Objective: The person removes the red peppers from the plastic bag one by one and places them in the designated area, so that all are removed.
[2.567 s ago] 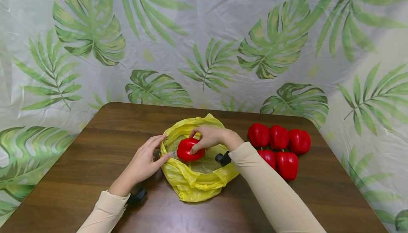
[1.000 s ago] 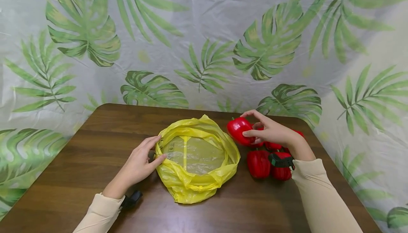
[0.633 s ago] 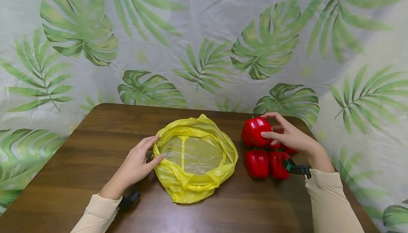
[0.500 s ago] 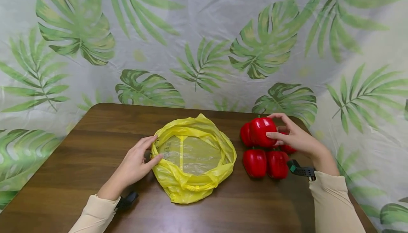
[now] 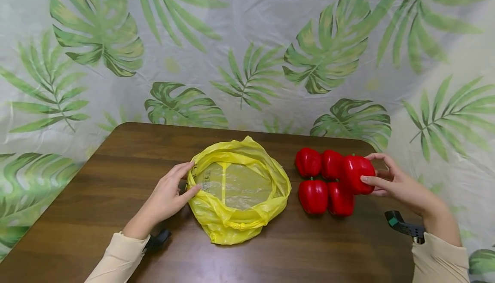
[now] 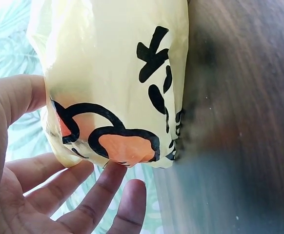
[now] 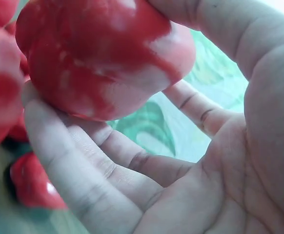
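Observation:
My right hand (image 5: 394, 184) holds a glossy red bell pepper (image 5: 359, 174) at the right end of the pepper group, thumb in front and fingers behind. In the right wrist view, that bell pepper (image 7: 108, 58) lies between thumb and fingertips. Against the left side of a yellow plastic bag (image 5: 232, 227) rests my left hand (image 5: 166, 197), fingers extended. The left wrist view shows its fingertips touching the bag (image 6: 112, 73), which bears a black and orange print. Through the wide mouth of the bag, only its bottom is visible. Whether another pepper sits behind the held one, I cannot tell.
Several red bell peppers stand close together right of the bag, such as a back-left pepper (image 5: 308, 162) and a front-left pepper (image 5: 313, 197). The brown wooden table (image 5: 294, 248) ends before a leaf-patterned cloth (image 5: 255, 29). Wrist cameras sit below both hands.
My right hand has carried the bell pepper from inside the bag, over the other peppers, to the right end of the group. The left hand has stayed at the bag's left side.

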A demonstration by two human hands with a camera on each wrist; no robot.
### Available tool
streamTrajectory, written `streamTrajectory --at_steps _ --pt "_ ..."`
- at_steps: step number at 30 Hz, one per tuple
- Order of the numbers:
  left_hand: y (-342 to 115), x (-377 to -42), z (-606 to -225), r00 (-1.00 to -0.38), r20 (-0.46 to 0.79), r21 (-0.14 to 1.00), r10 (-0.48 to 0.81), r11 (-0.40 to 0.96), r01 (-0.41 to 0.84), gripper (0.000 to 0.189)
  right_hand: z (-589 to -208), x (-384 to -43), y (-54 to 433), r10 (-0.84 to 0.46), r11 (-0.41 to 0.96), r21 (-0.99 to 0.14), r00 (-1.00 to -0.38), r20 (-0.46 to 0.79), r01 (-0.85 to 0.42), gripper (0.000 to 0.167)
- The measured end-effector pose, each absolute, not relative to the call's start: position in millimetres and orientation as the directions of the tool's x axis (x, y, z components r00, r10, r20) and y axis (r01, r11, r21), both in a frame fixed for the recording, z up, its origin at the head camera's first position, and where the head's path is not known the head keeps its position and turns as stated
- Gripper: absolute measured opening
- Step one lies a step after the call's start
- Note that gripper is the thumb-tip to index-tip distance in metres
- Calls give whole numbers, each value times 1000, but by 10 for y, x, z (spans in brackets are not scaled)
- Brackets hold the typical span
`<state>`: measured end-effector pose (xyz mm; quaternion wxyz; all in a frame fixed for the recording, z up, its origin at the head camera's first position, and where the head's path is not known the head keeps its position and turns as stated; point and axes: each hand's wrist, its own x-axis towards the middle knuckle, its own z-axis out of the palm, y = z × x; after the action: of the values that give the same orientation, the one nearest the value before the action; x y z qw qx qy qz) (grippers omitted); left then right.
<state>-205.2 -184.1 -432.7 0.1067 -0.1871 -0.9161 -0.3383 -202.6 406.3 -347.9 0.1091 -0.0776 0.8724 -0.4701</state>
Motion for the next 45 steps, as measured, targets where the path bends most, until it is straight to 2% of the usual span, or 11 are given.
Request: streamTrajectory --at_steps 13,20,23,29,45 --pt "-1851 -2047 -4345 -915 306 590 264 701 400 68 -3777 -1818 4528 -206 553 -833 -965 -163 22 43" --pt "-1847 -2057 -4352 -917 300 591 265 703 396 68 -3947 -1800 4701 -217 488 -871 -958 -187 59 41" --pt "-1848 -2054 -4352 -918 299 590 262 705 393 68 -4015 -1799 4753 -195 486 -867 -952 -234 114 37" --pt "-1845 -2058 -4350 -918 299 588 261 707 392 68 -4097 -1770 4824 -188 486 -851 -927 -326 200 37" --pt "-1848 -2067 -4360 -917 301 591 262 704 395 68 -4224 -1820 4753 -262 468 -848 -877 -402 249 38"
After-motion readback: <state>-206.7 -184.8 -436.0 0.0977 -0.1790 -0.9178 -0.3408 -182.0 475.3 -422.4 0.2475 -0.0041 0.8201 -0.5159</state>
